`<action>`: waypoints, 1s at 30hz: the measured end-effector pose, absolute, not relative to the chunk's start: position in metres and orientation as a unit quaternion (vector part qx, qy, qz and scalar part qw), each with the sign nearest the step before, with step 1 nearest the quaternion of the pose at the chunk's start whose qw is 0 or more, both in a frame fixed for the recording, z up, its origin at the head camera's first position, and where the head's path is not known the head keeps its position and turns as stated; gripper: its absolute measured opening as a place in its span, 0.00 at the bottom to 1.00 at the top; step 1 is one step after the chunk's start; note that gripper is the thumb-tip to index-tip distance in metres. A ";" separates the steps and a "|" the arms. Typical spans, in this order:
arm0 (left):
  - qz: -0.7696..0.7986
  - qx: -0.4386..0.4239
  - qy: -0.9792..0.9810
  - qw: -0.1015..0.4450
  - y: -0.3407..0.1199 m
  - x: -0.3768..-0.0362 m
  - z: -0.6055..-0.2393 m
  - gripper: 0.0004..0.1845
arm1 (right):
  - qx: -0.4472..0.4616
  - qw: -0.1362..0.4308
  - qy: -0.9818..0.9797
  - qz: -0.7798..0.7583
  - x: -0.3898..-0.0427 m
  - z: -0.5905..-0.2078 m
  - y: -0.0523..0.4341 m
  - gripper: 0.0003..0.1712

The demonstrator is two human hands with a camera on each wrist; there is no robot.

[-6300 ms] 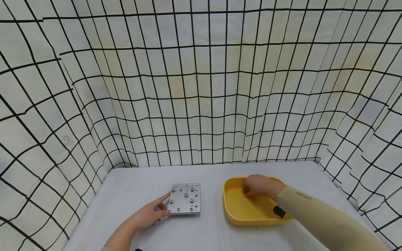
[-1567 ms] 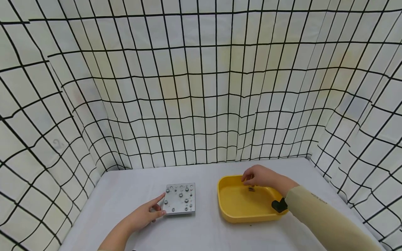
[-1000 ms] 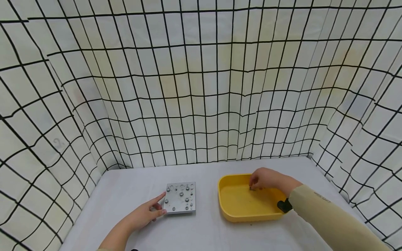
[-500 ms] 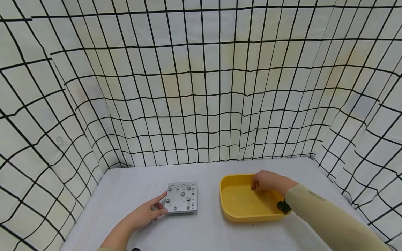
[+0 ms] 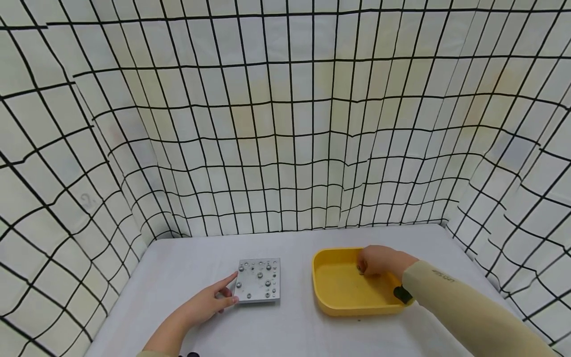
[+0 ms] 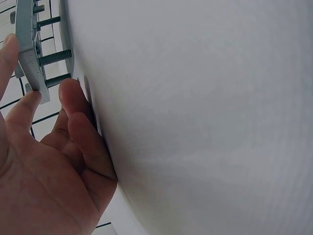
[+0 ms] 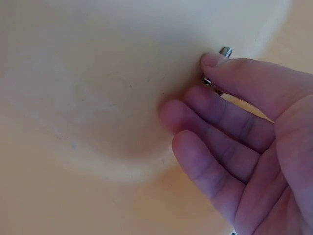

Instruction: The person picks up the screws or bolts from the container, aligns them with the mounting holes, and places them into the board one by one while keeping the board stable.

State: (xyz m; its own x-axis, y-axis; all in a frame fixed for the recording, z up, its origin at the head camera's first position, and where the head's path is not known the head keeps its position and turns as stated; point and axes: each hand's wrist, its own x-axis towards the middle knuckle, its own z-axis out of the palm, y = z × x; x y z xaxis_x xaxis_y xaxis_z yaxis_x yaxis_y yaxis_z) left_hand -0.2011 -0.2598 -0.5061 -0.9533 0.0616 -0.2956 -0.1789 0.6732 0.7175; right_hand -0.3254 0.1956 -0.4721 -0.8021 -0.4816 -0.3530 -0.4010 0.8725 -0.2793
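The left hand (image 5: 207, 305), thumb and index finger spread wide, touches the left edge of a metal plate (image 5: 256, 288), which stands raised on threaded bolts (image 6: 55, 58) on the white-covered desk (image 5: 299, 332). The right hand (image 5: 379, 260), inside the yellow tray (image 5: 345, 312) beside it, pinches small metal screws (image 7: 226, 52) between thumb and fingers; their number is unclear.

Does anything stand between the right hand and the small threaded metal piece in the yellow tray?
Nothing visible does: the right hand is already inside the yellow tray, its fingers right at the threaded metal piece. Whether they pinch it, I cannot tell.
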 end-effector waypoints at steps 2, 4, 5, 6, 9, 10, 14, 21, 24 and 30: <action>0.402 -0.033 0.903 0.150 -0.259 -0.201 -0.506 0.43 | -0.242 0.209 0.943 -0.088 -0.325 -0.474 0.196 0.09; 0.400 -0.032 0.903 0.150 -0.258 -0.201 -0.506 0.43 | -0.245 0.210 0.942 -0.087 -0.325 -0.474 0.196 0.10; 0.400 -0.031 0.904 0.150 -0.258 -0.201 -0.506 0.43 | -0.244 0.213 0.942 -0.087 -0.324 -0.474 0.196 0.10; 0.399 -0.030 0.904 0.150 -0.258 -0.201 -0.506 0.43 | -0.245 0.215 0.942 -0.085 -0.324 -0.474 0.196 0.10; 0.398 -0.028 0.904 0.151 -0.258 -0.201 -0.505 0.43 | -0.246 0.218 0.942 -0.073 -0.324 -0.472 0.195 0.11; 0.399 -0.028 0.904 0.151 -0.258 -0.201 -0.505 0.43 | -0.246 0.220 0.941 -0.073 -0.324 -0.471 0.195 0.11; 0.398 -0.028 0.904 0.150 -0.260 -0.202 -0.505 0.44 | -0.226 0.233 0.940 -0.105 -0.323 -0.463 0.192 0.08; 0.399 -0.025 0.904 0.149 -0.261 -0.201 -0.506 0.44 | -0.218 0.248 0.925 -0.190 -0.324 -0.456 0.192 0.06; 0.408 -0.021 0.901 0.147 -0.260 -0.200 -0.504 0.43 | -0.240 0.233 0.920 -0.206 -0.327 -0.457 0.194 0.05; 0.413 -0.021 0.899 0.145 -0.258 -0.198 -0.502 0.43 | -0.275 0.201 0.905 -0.254 -0.330 -0.454 0.198 0.03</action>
State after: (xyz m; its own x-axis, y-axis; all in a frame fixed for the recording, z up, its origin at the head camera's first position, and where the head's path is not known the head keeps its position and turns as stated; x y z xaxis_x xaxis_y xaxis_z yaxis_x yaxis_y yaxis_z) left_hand -0.1979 -0.2584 -0.5015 -0.9569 0.0830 -0.2782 -0.1572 0.6576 0.7368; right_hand -0.3297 0.1976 -0.4541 -0.7679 -0.6005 -0.2230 -0.3967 0.7192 -0.5705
